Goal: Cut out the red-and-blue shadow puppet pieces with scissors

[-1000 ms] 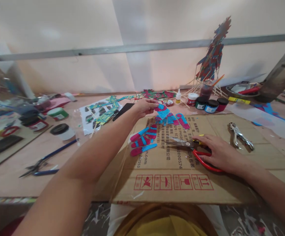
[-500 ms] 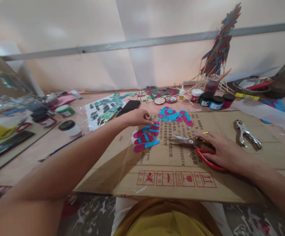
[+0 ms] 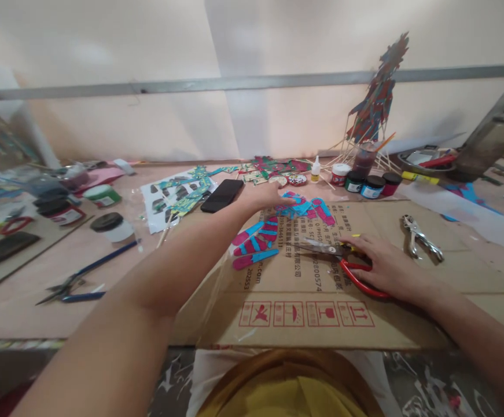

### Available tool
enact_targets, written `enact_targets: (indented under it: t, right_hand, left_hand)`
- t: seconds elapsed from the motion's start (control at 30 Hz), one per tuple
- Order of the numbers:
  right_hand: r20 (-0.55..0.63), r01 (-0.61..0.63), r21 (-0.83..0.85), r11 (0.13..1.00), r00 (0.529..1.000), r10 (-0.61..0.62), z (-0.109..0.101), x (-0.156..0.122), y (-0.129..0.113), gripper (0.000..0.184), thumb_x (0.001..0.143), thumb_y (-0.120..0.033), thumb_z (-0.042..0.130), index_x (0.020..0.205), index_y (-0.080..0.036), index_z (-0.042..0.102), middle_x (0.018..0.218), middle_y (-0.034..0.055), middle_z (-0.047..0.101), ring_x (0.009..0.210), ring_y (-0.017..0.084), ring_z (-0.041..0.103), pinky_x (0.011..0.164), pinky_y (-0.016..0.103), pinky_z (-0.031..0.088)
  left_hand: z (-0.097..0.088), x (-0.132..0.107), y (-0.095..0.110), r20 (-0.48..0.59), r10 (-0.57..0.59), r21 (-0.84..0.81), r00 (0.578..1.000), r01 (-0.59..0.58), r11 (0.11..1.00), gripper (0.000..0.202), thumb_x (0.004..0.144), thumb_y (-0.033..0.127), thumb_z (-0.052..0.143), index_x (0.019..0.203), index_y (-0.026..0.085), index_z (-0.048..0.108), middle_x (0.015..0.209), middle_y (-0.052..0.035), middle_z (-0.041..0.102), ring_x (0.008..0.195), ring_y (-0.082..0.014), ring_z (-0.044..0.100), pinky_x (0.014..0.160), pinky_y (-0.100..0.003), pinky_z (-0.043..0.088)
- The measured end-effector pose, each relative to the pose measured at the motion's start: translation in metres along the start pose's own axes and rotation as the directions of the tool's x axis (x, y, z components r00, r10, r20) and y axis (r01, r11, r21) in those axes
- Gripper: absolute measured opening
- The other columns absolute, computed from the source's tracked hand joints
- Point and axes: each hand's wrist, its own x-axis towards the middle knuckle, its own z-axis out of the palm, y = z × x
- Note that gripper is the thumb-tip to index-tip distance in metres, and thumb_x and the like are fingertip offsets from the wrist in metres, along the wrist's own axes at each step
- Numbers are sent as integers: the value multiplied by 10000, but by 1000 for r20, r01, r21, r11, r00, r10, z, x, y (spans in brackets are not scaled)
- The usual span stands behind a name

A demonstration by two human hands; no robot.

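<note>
While blue-handled pliers (image 3: 104, 259) lie on the tabletop (image 3: 26, 324), the left hand (image 3: 269, 196) reaches to pink-and-blue pieces (image 3: 306, 208) on the cardboard (image 3: 390, 330); whether it pinches one cannot be told. Next, red-handled scissors (image 3: 332, 249) sit gripped by the right hand (image 3: 382, 264), with a metal punch (image 3: 427, 242) farther right.

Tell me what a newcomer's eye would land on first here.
Probably the bright magenta-and-blue cutouts on the cardboard, with the left hand at the farther group. Next, the red-handled scissors just right of them, under the right hand. Behind, toward the wall, a tall jagged red-and-blue shape stands above thin sticks.
</note>
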Motion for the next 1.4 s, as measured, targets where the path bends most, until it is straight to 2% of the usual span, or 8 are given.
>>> enact_targets:
  t: [0.23, 0.43, 0.6, 0.8, 1.07, 1.2, 1.3, 1.4]
  right_hand:
    - [26, 15, -16, 1000, 1000, -15, 0, 0, -2, 528, 896, -392, 670, 1406, -259, 630, 1324, 151, 695, 1174, 358, 683, 964, 520, 572]
    - [14, 30, -63, 998, 999, -29, 2, -1, 1, 519, 901, -369, 673, 1407, -268, 621, 1270, 144, 713, 1099, 334, 701, 911, 477, 576]
    - [19, 26, -56, 998, 999, -25, 3, -1, 2, 521, 899, -373, 678, 1409, -283, 620, 1263, 145, 711, 1088, 341, 699, 893, 483, 575]
    - [4, 39, -36, 999, 999, -38, 1, 0, -2, 513, 899, -357, 681, 1403, -277, 622, 1246, 142, 720, 1076, 330, 703, 902, 478, 576]
    - [62, 34, -66, 997, 998, -30, 0, 0, -2, 503, 928, -387, 632, 1416, -263, 611, 1262, 163, 705, 1104, 356, 696, 890, 512, 590]
    - [-29, 30, 72, 997, 999, -28, 0, -2, -7, 480, 921, -351, 627, 1395, -281, 624, 1305, 123, 712, 1129, 333, 706, 964, 505, 582]
    - [-169, -37, 228, 973, 982, 77, -4, 6, -5, 437, 933, -334, 601, 1365, -283, 630, 1231, 92, 753, 1054, 311, 736, 924, 458, 606]
    - [-255, -85, 244, 966, 955, 149, -16, 28, 3, 466, 966, -345, 552, 1422, -248, 574, 1124, 104, 776, 962, 303, 757, 829, 427, 629]
  left_hand:
    - [9, 17, -5, -31, -165, 37, 986, 166, 985, 554, 448, 356, 986, 909, 239, 701, 717, -41, 700, 864, -332, 713, 713, -320, 482]
    - [4, 19, -9, 14, -149, -3, 989, 149, 989, 435, 547, 478, 937, 792, 224, 682, 666, -34, 687, 711, -263, 683, 625, -302, 453]
    - [10, 30, -8, 37, -145, -25, 989, 146, 989, 401, 449, 312, 981, 722, 232, 698, 600, -9, 657, 702, -253, 676, 612, -289, 462]
    - [5, 25, -15, 80, -210, -317, 974, 225, 921, 273, 517, 206, 947, 634, 208, 701, 568, -7, 647, 594, -178, 610, 595, -291, 474]
    - [-34, 25, -28, 218, -162, -609, 962, 264, 748, 314, 575, 264, 932, 608, 202, 626, 576, -13, 574, 516, -97, 491, 465, -224, 387]
    - [-41, 18, -40, 280, -191, -536, 941, 319, 781, 326, 516, 298, 947, 588, 212, 640, 582, -28, 600, 516, -111, 490, 445, -232, 379]
    - [-34, 9, -42, 304, -164, -488, 939, 301, 819, 306, 503, 288, 946, 610, 207, 671, 605, -41, 633, 511, -114, 480, 438, -238, 316]
    - [-23, 2, -38, 203, -136, -487, 970, 221, 845, 263, 569, 298, 921, 681, 203, 702, 599, -19, 619, 519, -117, 490, 477, -248, 323]
